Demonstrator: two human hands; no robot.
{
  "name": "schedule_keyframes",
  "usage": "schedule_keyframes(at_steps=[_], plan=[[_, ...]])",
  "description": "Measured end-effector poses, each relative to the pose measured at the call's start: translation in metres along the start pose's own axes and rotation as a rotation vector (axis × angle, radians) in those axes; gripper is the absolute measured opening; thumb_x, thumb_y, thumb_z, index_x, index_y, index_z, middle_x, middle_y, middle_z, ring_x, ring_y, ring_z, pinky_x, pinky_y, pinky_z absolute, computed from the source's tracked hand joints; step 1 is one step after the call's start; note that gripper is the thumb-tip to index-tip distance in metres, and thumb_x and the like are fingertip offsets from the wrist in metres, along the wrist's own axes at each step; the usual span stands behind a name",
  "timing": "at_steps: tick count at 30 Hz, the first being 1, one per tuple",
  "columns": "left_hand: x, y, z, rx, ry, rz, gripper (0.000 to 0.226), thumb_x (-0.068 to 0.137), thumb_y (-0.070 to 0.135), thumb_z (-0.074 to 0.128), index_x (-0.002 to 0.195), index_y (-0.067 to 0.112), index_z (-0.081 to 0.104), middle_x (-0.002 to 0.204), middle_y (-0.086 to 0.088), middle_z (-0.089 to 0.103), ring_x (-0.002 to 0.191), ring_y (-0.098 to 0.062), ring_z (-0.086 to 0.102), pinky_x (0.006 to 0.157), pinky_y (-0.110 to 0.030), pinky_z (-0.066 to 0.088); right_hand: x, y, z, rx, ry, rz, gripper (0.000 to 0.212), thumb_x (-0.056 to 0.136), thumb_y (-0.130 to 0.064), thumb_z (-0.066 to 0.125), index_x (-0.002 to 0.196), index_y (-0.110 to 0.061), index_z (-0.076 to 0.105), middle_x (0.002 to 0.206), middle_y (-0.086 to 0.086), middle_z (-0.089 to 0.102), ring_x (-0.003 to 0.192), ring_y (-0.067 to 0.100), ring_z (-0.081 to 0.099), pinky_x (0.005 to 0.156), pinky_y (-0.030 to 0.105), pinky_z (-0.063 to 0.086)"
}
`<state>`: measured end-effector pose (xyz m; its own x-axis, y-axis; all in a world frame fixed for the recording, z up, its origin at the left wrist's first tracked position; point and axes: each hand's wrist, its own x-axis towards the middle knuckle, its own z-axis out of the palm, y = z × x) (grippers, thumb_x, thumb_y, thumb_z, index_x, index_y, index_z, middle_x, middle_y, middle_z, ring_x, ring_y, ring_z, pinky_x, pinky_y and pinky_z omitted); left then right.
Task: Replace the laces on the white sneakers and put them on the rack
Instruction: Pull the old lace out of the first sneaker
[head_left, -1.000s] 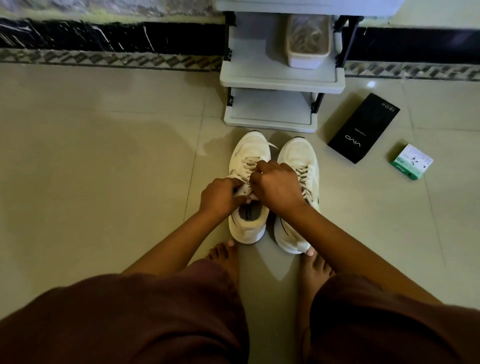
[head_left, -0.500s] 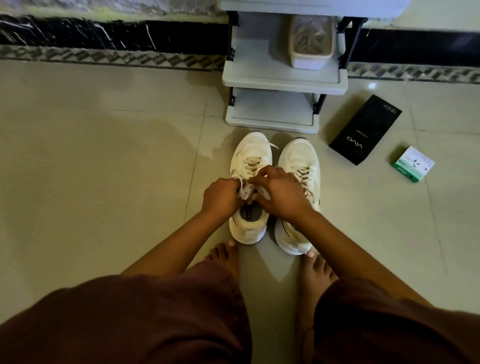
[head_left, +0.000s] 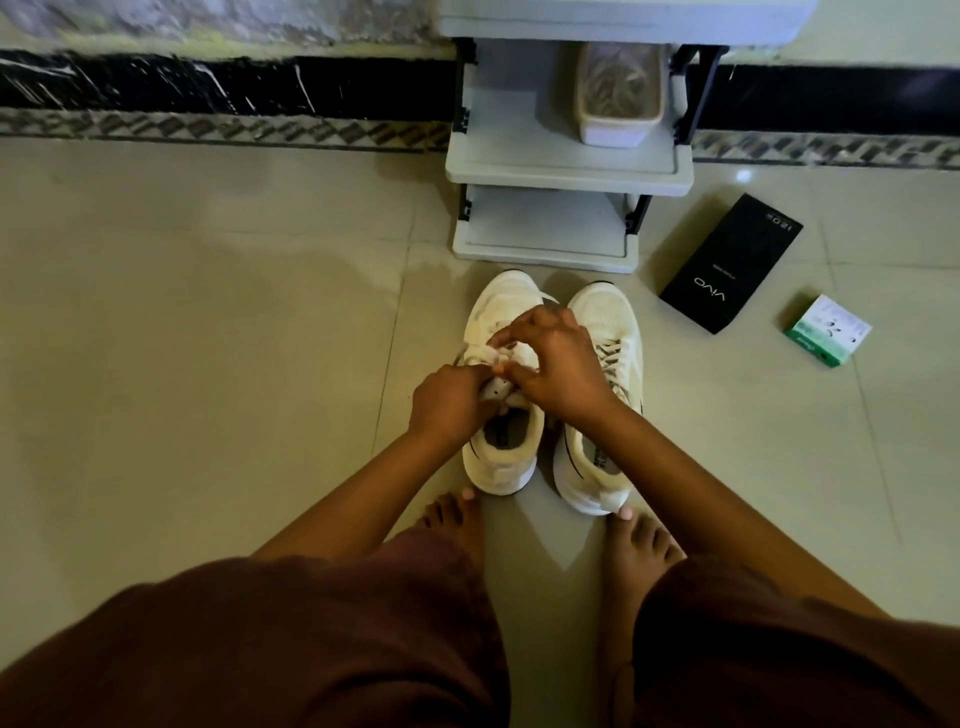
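In the head view, at the centre of the frame, I am bending over the white sneakers (head_left: 553, 384), which are standing side by side on the tiled floor (head_left: 208, 364) just below the rack (head_left: 566, 171) at upper centre. My left hand (head_left: 449, 400) is curling tightly round the lace (head_left: 498, 358) at the tongue of the left shoe (head_left: 501, 415), and my right hand (head_left: 558, 364) is pinching the same lace from above with thumb and forefinger, its other fingers spreading loosely. The right shoe (head_left: 605, 405) is sitting laced beside it. I judge this step is going best if I am keeping the lace flat and taut, pulling both sides evenly. A black box (head_left: 730, 262) and a small green carton (head_left: 826, 330) are lying at centre right.
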<state>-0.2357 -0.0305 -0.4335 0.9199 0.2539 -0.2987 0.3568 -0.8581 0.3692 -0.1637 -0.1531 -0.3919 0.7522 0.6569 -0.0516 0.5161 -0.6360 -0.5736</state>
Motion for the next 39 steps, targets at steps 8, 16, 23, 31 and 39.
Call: schedule_keyframes(at_steps=[8, 16, 23, 31, 39], plan=[[0.000, -0.004, 0.001, -0.101, 0.020, 0.016, 0.043, 0.082, 0.046, 0.065, 0.118, 0.023, 0.063, 0.109, -0.005, 0.068, 0.097, -0.024, 0.062, 0.073, -0.030, 0.045, -0.008, 0.009, 0.013, -0.522, -0.071, -0.120, 0.029, 0.091, -0.032, 0.050, 0.114, -0.024, 0.066, 0.122, -0.001, 0.058, 0.114, 0.023, 0.046, 0.090, 0.034, 0.031], [0.002, -0.004, 0.000, -0.051, -0.027, 0.004, 0.051, 0.082, 0.047, 0.065, 0.127, 0.024, 0.056, 0.111, -0.007, 0.066, 0.100, -0.025, 0.060, 0.073, -0.030, 0.043, 0.004, -0.019, -0.021, 0.445, 0.099, 0.006, 0.012, 0.087, -0.020, 0.066, 0.086, -0.009, 0.070, 0.094, 0.002, 0.067, 0.090, 0.013, 0.059, 0.076, 0.026, 0.041], [0.000, -0.007, -0.003, -0.078, -0.049, 0.012, 0.057, 0.082, 0.048, 0.064, 0.132, 0.024, 0.052, 0.119, -0.006, 0.064, 0.107, -0.025, 0.059, 0.081, -0.032, 0.045, 0.005, 0.005, -0.011, 0.482, 0.180, 0.342, 0.028, 0.091, -0.019, 0.060, 0.119, -0.012, 0.061, 0.105, 0.008, 0.069, 0.087, 0.017, 0.063, 0.081, 0.035, 0.051], [0.001, -0.002, -0.007, -0.006, -0.034, 0.008, 0.050, 0.084, 0.046, 0.062, 0.128, 0.021, 0.056, 0.113, -0.007, 0.065, 0.102, -0.025, 0.061, 0.081, -0.035, 0.051, -0.006, 0.021, 0.010, 0.081, -0.235, 0.249, 0.084, 0.080, -0.030, 0.073, 0.146, -0.010, 0.025, 0.138, 0.017, 0.043, 0.122, 0.031, 0.047, 0.095, 0.032, 0.038], [0.014, -0.013, -0.022, -0.737, -0.128, -0.248, 0.017, 0.083, 0.001, 0.057, 0.095, 0.000, 0.069, 0.093, -0.018, 0.067, 0.081, -0.026, 0.064, 0.066, -0.032, 0.057, -0.010, 0.029, 0.013, 0.312, -0.064, 0.343, 0.034, 0.081, -0.011, 0.064, 0.113, -0.011, 0.053, 0.098, 0.009, 0.061, 0.083, 0.020, 0.056, 0.068, 0.027, 0.044]])
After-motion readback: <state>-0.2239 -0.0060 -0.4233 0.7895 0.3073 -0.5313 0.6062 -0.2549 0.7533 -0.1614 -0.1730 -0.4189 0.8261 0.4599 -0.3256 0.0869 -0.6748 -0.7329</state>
